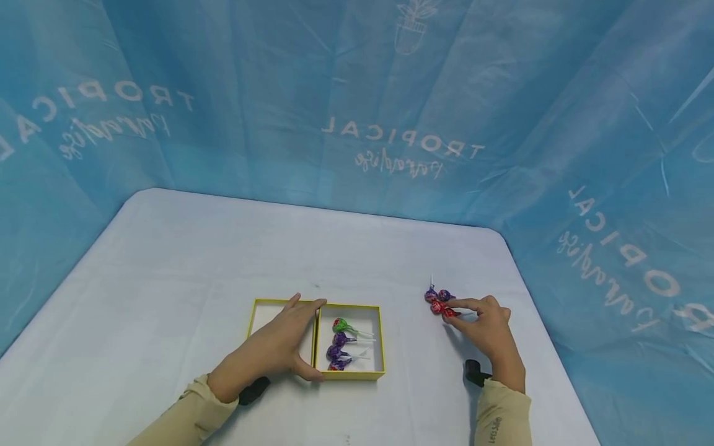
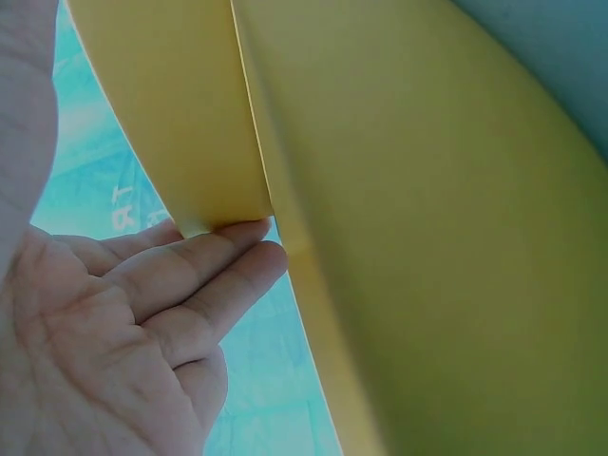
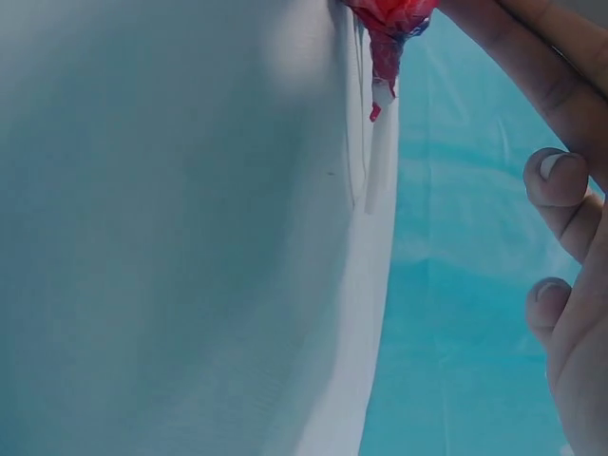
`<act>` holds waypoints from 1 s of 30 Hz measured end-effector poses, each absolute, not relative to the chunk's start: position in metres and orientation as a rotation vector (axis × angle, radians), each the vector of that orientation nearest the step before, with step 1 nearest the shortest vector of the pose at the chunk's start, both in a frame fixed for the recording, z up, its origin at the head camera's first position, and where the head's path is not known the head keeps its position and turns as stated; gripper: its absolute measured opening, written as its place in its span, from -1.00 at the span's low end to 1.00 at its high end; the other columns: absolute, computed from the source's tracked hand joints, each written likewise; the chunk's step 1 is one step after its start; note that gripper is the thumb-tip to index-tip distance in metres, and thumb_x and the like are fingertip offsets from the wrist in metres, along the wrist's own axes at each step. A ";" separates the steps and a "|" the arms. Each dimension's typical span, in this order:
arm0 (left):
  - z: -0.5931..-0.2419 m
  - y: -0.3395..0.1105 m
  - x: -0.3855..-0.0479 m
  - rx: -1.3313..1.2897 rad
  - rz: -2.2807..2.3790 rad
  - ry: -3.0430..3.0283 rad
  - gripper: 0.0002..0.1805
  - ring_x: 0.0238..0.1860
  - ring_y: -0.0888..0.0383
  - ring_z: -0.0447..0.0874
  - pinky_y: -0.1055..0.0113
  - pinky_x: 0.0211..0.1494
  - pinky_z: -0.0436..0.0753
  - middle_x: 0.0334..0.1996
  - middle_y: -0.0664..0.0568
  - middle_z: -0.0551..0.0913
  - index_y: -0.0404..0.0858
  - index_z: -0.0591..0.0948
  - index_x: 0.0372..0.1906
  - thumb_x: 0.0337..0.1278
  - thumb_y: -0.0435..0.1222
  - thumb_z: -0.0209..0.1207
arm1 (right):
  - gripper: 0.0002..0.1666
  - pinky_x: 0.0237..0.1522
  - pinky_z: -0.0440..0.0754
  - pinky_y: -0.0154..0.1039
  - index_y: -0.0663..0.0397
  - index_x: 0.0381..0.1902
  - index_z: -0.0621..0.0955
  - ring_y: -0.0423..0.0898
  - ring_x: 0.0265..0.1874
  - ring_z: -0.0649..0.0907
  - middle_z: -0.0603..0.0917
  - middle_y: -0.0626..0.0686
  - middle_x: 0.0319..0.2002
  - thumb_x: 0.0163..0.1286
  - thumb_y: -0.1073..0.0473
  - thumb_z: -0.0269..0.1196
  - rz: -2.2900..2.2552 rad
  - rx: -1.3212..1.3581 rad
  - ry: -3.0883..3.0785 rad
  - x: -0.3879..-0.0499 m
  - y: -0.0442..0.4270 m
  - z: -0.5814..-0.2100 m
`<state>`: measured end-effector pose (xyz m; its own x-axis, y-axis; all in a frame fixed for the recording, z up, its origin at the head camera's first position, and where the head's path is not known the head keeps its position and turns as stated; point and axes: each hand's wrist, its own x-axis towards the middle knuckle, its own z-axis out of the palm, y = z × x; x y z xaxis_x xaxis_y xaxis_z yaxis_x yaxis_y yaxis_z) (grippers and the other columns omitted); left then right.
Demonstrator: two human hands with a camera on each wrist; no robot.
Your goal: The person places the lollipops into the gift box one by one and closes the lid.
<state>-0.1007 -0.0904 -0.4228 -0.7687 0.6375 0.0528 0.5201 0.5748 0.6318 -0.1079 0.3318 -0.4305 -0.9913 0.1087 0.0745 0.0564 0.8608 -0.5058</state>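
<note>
My left hand (image 1: 284, 337) spans the middle of an open yellow box (image 1: 382, 347), fingers at its far edge and thumb at its near edge. In the left wrist view, the left fingers (image 2: 204, 294) touch the yellow side (image 2: 180, 123) near the seam between two parts. Lollipops lie in the right part, one green lollipop (image 1: 340, 325) and several purple lollipops (image 1: 338, 353), sticks pointing right. My right hand (image 1: 491, 328) pinches a red lollipop (image 1: 449, 314) between thumb and forefinger. That red lollipop (image 3: 388, 38) shows stick down in the right wrist view, its top cut off.
Beside the pinched lollipop lie another red lollipop (image 1: 437, 307) and two purple lollipops (image 1: 431, 295). A white cloth covers the table (image 1: 268, 241). Blue printed curtains (image 1: 301, 124) enclose the back and sides. Dark wrist cameras (image 1: 476, 373) sit on both wrists.
</note>
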 end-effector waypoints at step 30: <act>-0.424 -0.089 -0.100 0.909 0.981 2.596 0.43 0.48 -0.25 0.25 -0.18 0.65 -0.04 0.36 -0.31 0.43 -0.42 0.15 0.52 -0.55 0.01 0.69 | -0.52 -0.30 0.53 -0.16 -0.05 -0.02 0.80 0.05 -0.24 0.47 0.55 0.23 -0.14 0.06 0.00 0.57 0.700 -0.196 -3.045 -0.105 0.340 -0.432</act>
